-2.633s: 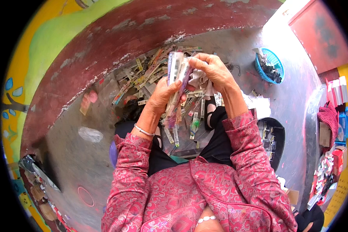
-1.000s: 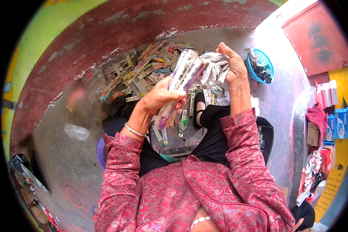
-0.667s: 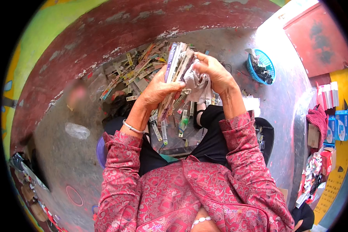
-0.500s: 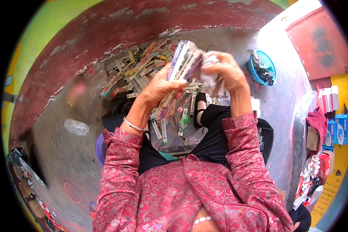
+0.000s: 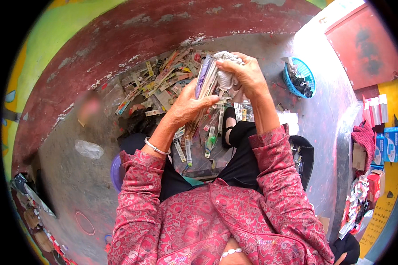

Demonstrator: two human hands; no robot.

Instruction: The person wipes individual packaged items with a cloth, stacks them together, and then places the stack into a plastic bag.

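My left hand is wrapped round a bundle of long thin packets in clear and purple wrapping, held upright above my lap. My right hand grips a crumpled whitish cloth and presses it against the upper right side of the bundle. The fingers of that hand are partly hidden behind the cloth. What lies inside the packets is too small to make out. Beneath and beyond my hands, many similar narrow packets lie in a loose heap on the floor.
A blue plastic basket with dark scraps stands at the far right. Beside my right leg is a black container; a purple tub sits by my left. Clear plastic lies on the left floor. Blue boxes line the right wall.
My right hand has moved slightly left with the cloth, from beside the bundle to against its upper side. The bundle in my left hand has tilted a little.
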